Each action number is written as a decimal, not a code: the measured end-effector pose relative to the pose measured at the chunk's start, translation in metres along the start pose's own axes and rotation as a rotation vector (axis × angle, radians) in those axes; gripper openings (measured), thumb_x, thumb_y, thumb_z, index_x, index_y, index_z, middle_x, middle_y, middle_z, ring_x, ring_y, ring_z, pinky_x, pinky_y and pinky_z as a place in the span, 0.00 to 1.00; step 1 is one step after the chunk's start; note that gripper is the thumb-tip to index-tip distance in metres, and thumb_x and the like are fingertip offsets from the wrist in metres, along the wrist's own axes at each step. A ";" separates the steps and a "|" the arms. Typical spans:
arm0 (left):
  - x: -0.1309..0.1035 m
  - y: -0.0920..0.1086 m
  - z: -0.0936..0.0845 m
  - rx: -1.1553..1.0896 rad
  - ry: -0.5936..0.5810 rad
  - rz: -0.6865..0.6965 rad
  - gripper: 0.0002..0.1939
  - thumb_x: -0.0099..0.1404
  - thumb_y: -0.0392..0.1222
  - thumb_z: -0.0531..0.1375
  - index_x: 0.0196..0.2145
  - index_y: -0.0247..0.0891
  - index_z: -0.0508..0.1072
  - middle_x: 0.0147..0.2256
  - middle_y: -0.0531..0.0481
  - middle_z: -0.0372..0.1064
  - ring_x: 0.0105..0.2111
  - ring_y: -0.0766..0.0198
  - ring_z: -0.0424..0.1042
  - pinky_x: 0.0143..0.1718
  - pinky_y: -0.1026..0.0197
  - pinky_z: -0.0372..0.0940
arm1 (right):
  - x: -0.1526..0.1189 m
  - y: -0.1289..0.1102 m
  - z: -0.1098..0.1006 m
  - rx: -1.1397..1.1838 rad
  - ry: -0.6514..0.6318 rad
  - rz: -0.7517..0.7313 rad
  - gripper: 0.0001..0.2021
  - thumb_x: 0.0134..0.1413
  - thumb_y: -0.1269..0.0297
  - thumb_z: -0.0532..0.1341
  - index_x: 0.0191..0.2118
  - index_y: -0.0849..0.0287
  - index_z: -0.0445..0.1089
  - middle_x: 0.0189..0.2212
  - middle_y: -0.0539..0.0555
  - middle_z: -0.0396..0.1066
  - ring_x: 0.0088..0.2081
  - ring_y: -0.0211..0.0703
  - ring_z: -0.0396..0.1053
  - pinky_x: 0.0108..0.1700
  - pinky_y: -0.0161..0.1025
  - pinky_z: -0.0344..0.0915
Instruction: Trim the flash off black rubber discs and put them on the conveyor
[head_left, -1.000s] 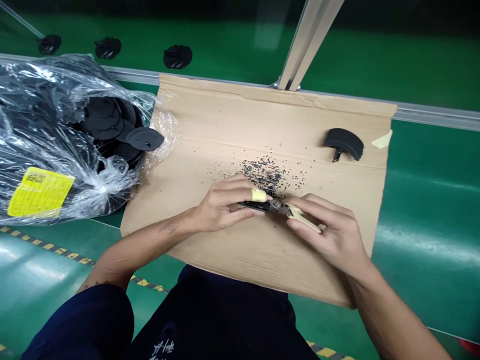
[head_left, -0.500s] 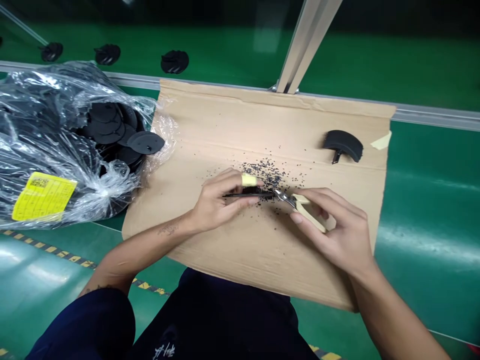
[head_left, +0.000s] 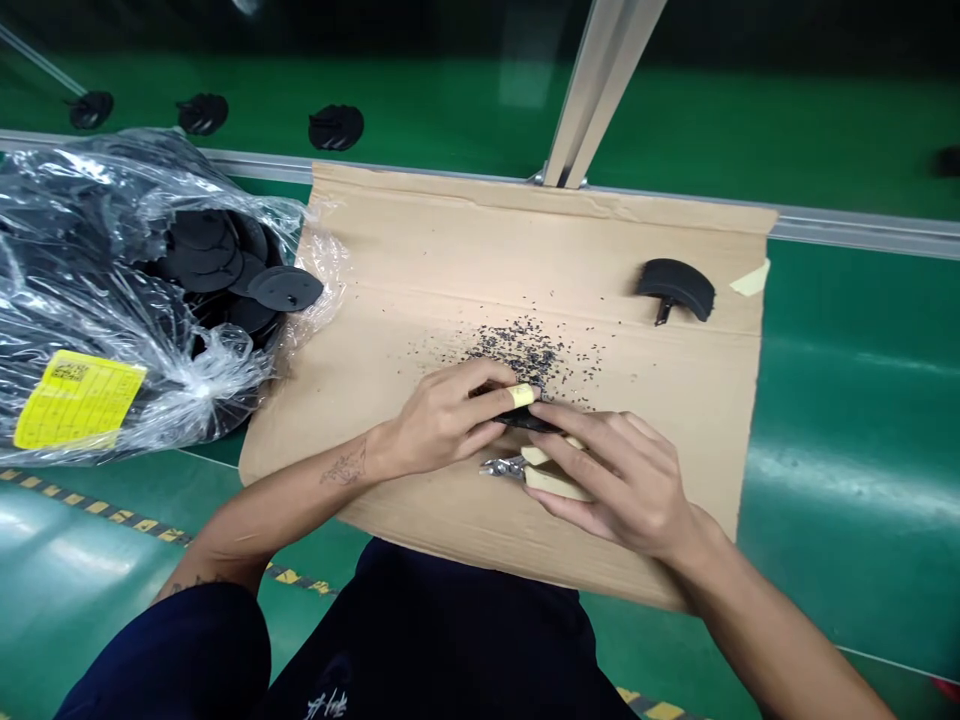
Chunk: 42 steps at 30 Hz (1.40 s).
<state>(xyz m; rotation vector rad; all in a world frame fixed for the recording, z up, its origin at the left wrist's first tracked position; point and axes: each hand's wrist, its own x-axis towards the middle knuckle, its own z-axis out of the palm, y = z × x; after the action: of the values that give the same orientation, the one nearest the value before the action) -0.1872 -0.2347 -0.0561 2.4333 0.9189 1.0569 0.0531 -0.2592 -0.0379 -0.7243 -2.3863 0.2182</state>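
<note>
Near the middle of the cardboard sheet [head_left: 420, 240], my left hand [head_left: 454, 412] pinches a thin black disc [head_left: 525, 418], with yellow tape round one finger. My right hand [head_left: 626, 475] is wrapped round cutting pliers [head_left: 551, 480] with cream handles, and its fingertips touch the disc's right side. The pliers' metal jaws point left, below the disc. Small black bits [head_left: 525, 345] lie scattered just behind both hands. Part of the disc is hidden by my fingers.
An open plastic bag [head_left: 150, 300] of black discs [head_left: 285, 288] stands at the left, bearing a yellow label [head_left: 79, 400]. A curved black part [head_left: 676, 285] lies at the right back. A metal post [head_left: 604, 90] rises behind the cardboard.
The plier jaws have left the disc's edge and dropped below it. My right hand has moved left, its fingers now on the disc. The disc has turned in my left hand.
</note>
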 end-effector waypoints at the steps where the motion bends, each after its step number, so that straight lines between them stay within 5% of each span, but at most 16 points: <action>1: 0.000 0.000 -0.001 -0.004 -0.009 -0.007 0.13 0.68 0.31 0.59 0.50 0.36 0.75 0.43 0.44 0.75 0.41 0.62 0.75 0.39 0.61 0.74 | 0.000 0.000 -0.002 0.063 0.005 0.008 0.20 0.59 0.60 0.69 0.53 0.62 0.69 0.51 0.68 0.78 0.45 0.52 0.78 0.36 0.44 0.74; 5: 0.003 -0.002 -0.004 -0.173 0.019 -0.094 0.13 0.68 0.30 0.59 0.49 0.34 0.76 0.43 0.42 0.76 0.43 0.62 0.77 0.43 0.61 0.74 | 0.001 0.005 -0.013 0.194 0.101 0.148 0.22 0.58 0.62 0.69 0.57 0.58 0.69 0.51 0.65 0.77 0.47 0.52 0.78 0.43 0.48 0.76; 10: 0.006 0.000 -0.005 -0.414 0.066 -0.196 0.14 0.68 0.31 0.61 0.50 0.38 0.77 0.43 0.45 0.81 0.44 0.63 0.80 0.47 0.61 0.74 | 0.003 0.019 -0.018 0.007 0.144 0.291 0.20 0.55 0.67 0.71 0.54 0.55 0.72 0.44 0.58 0.79 0.41 0.50 0.78 0.43 0.47 0.75; 22: 0.005 0.002 -0.007 -0.462 0.001 -0.195 0.10 0.69 0.34 0.63 0.48 0.36 0.78 0.43 0.43 0.81 0.44 0.63 0.80 0.45 0.61 0.75 | -0.002 0.023 -0.018 -0.023 0.034 0.206 0.25 0.58 0.65 0.69 0.60 0.52 0.68 0.45 0.58 0.79 0.40 0.50 0.77 0.39 0.46 0.74; 42: 0.005 0.002 -0.005 -0.456 0.028 -0.136 0.14 0.67 0.29 0.62 0.49 0.37 0.78 0.43 0.43 0.81 0.45 0.63 0.80 0.46 0.61 0.76 | -0.003 0.024 -0.019 -0.105 0.053 0.122 0.27 0.57 0.68 0.70 0.61 0.54 0.69 0.45 0.58 0.80 0.37 0.48 0.78 0.35 0.43 0.74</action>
<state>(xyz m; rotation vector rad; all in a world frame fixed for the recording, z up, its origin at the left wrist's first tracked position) -0.1873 -0.2330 -0.0495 1.9606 0.7406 1.1111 0.0779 -0.2414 -0.0320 -0.9146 -2.3191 0.1227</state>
